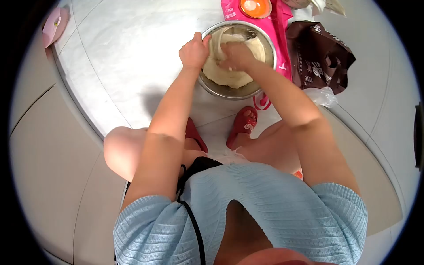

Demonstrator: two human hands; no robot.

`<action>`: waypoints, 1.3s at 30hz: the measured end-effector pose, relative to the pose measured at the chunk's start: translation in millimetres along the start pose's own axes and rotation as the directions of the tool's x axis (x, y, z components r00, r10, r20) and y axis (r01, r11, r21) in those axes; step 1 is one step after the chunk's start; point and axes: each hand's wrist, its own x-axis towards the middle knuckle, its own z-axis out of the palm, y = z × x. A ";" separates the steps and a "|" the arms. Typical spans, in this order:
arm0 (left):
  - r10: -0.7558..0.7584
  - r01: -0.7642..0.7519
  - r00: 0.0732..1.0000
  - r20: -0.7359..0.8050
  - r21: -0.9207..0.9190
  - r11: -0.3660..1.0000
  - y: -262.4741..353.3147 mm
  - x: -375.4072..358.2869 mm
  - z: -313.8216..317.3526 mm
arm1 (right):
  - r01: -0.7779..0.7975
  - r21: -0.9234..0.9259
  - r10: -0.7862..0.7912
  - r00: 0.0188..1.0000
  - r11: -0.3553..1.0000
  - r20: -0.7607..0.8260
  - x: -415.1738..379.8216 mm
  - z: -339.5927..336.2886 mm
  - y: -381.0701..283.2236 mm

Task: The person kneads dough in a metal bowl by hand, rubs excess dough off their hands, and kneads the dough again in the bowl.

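On the pale tiled floor (119, 66), right out in front of my feet, I've got a big round metal bowl (271, 46) with a mass of pale, soft dough (229, 78) in it. The dough spreads over a good part of the inside, with a raised fold of it up toward the far side.

My left hand (194, 51) is closed on the left rim of the bowl, fingers curled in like a loose fist and the thumb pointing up along the edge. My right hand (237, 56) is down inside the bowl, at the dough, fingers pointing left and partly bent. It's pretty blurry, so I can't tell how far open it is or whether it's got a proper hold of any dough.

The bowl's right side overlaps a bright pink bag (282, 31), and a small orange dish (256, 8) sits on that bag just beyond the bowl, with something pale in it. Right of the pink bag there's a crumpled dark brown bag (320, 57) with light printing on it, and a bit of clear plastic (324, 96) at its near end. Closer to me are my red slippers (242, 126), both on the near side of the bowl. Way off in the far left corner there's a pink thing (56, 26), can't make out what.
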 end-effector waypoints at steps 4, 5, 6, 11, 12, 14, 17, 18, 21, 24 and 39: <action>0.036 -0.036 0.997 0.074 -0.005 0.999 4.5 3.4 -4.2 | 0.108 -0.127 -0.103 0.993 0.986 0.051 -44.3 10.1 -18.6; 0.039 -0.039 0.997 0.067 -0.008 0.999 3.9 2.3 -4.5 | 0.107 -0.133 -0.101 0.994 0.985 0.046 -53.9 12.4 -24.8; 0.036 -0.037 0.996 0.077 0.008 0.999 3.2 2.2 -3.5 | 0.133 -0.163 -0.121 0.989 0.978 0.080 -63.6 12.4 -31.8; 0.052 -0.053 0.996 0.073 0.017 0.998 1.5 3.0 -1.5 | -0.002 -0.056 0.013 0.981 0.998 0.193 -51.5 33.2 -47.4; 0.057 -0.057 0.996 0.069 0.008 0.998 1.7 3.6 -0.2 | -0.004 -0.048 0.014 0.980 0.999 0.198 -42.1 32.9 -49.8; 0.057 -0.058 0.995 0.077 0.004 0.998 1.4 4.1 0.8 | -0.094 -0.115 0.123 0.952 0.989 0.281 -19.8 31.0 -53.9; 0.040 -0.038 0.994 0.102 -0.023 0.999 1.8 4.5 2.3 | -0.188 -0.088 0.198 0.971 0.978 0.134 14.2 49.6 -46.9; 0.051 -0.049 0.995 0.088 -0.031 0.998 -0.2 4.6 4.5 | -0.187 -0.081 0.197 0.970 0.979 0.141 18.9 51.5 -44.4; 0.063 -0.060 0.995 0.078 -0.034 0.998 -1.5 4.2 8.2 | -0.143 -0.122 0.161 0.974 0.982 0.159 18.0 53.8 -31.0; 0.084 -0.083 0.995 0.051 -0.022 0.996 -0.1 9.3 2.7 | 0.055 -0.081 -0.040 0.984 0.995 0.176 12.8 47.5 -22.8; 0.065 -0.063 0.998 0.023 -0.058 0.996 -0.6 1.7 5.6 | -0.202 0.943 0.551 0.834 0.266 0.023 -93.8 17.3 37.4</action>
